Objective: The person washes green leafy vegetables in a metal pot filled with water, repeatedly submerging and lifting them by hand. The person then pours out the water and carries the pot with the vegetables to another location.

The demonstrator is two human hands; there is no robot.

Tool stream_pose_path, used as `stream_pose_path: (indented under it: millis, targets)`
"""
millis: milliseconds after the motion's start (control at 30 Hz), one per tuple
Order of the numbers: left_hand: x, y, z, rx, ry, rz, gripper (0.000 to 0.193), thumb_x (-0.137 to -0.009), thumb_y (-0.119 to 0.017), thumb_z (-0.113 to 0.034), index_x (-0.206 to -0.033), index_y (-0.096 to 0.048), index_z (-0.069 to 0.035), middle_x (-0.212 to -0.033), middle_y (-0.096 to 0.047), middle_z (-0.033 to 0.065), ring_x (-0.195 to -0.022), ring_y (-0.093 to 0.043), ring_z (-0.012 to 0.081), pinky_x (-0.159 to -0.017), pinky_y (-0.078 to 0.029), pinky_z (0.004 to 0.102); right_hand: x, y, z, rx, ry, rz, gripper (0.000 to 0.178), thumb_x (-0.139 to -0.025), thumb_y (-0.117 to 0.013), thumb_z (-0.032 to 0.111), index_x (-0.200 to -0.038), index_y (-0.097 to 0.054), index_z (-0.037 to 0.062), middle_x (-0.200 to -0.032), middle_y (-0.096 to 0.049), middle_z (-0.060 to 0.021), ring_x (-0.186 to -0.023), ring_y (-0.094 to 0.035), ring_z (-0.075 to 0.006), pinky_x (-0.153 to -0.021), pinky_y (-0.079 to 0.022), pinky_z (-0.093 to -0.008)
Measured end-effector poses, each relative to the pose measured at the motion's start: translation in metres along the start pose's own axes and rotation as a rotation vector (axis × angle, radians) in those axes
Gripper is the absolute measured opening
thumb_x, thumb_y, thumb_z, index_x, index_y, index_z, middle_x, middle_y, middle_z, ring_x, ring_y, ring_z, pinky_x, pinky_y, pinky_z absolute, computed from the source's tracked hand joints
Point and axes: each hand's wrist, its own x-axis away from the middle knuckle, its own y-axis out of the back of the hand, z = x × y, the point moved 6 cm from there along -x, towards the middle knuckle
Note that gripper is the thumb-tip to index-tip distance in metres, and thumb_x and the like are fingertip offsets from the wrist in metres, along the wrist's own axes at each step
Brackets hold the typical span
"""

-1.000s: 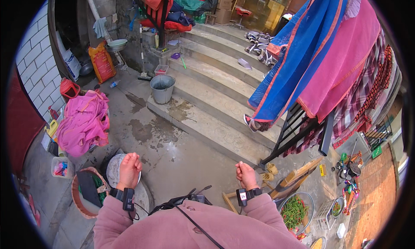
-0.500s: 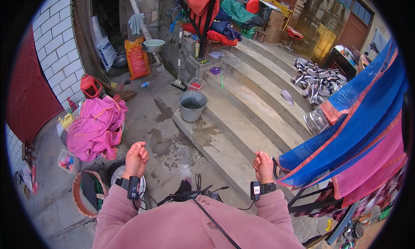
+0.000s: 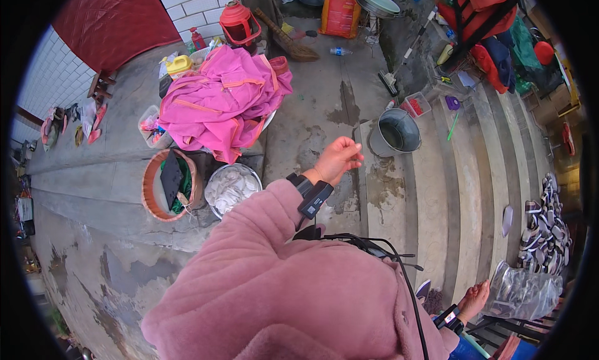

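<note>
My left hand [image 3: 337,161] hangs over the concrete floor with its fingers loosely curled in, nothing seen in them. A grey metal bucket [image 3: 379,146] stands just beyond it on the lowest step, dark liquid inside. At the lower right, my right hand [image 3: 475,299] has its fingers stretched out and appears to hold nothing. The nearest thing to it is a crumpled clear plastic bag [image 3: 529,295]; whether they touch I cannot tell. Each wrist wears a black strapped device.
Pink cloth [image 3: 218,101] is heaped at the left. Beside it are a salmon-coloured basket [image 3: 150,194] and a metal basin [image 3: 258,184] of white things. Curved steps [image 3: 462,191] rise on the right, with many shoes [image 3: 544,229]. A broom [image 3: 293,46] leans behind.
My view has turned left, so the bucket and steps sit farther right. My right hand has dropped to the lower right and its fingers have straightened; the left arm reaches across the front.
</note>
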Motion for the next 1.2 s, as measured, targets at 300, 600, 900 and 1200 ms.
stream_pose_path:
  millis: [300,600,900,1200]
  targets:
    - [-0.068,0.008,0.043,-0.021,0.063,-0.203,0.017,-0.086,-0.053,-0.001,-0.079,-0.04,-0.01,-0.068,-0.046,0.0014,-0.057,-0.044,0.0111,-0.049,-0.033,0.0244,-0.081,-0.029,-0.036,0.006,-0.154,-0.051,0.022,-0.095,-0.054,0.029,-0.093,-0.054,0.0069,-0.071,-0.046,0.0035,-0.054,-0.037,-0.0033,-0.045,-0.028,-0.0187]
    - [-0.158,-0.052,0.102,-0.148,0.165,-0.254,0.031,-0.091,-0.051,-0.002,-0.067,-0.036,-0.015,-0.058,-0.031,-0.0042,-0.048,-0.025,0.007,-0.041,-0.02,0.0225,-0.211,-0.013,-0.109,-0.12,-0.263,-0.181,0.026,-0.097,-0.049,0.026,-0.098,-0.056,0.0002,-0.063,-0.042,0.0024,-0.048,-0.031,-0.0045,-0.043,-0.024,-0.0197]
    - [-0.29,-0.285,0.159,-0.388,0.265,-0.094,0.037,-0.098,-0.049,-0.026,-0.066,-0.032,-0.017,-0.056,-0.025,-0.0054,-0.045,-0.021,0.0062,-0.039,-0.018,0.0228,-0.334,0.09,-0.098,-0.22,-0.317,-0.365,0.027,-0.096,-0.048,0.015,-0.116,-0.054,-0.0024,-0.073,-0.046,0.0009,-0.053,-0.033,-0.0043,-0.045,-0.026,-0.0189]
    - [-0.375,-0.434,0.134,-0.116,0.169,-0.03,0.044,-0.099,-0.042,-0.036,-0.063,-0.03,-0.015,-0.056,-0.026,-0.0036,-0.046,-0.024,0.0084,-0.041,-0.021,0.0238,-0.411,0.097,-0.016,-0.259,-0.332,-0.365,0.017,-0.095,-0.052,0.017,-0.103,-0.054,0.0019,-0.073,-0.047,0.0002,-0.054,-0.038,-0.0053,-0.045,-0.03,-0.0197]
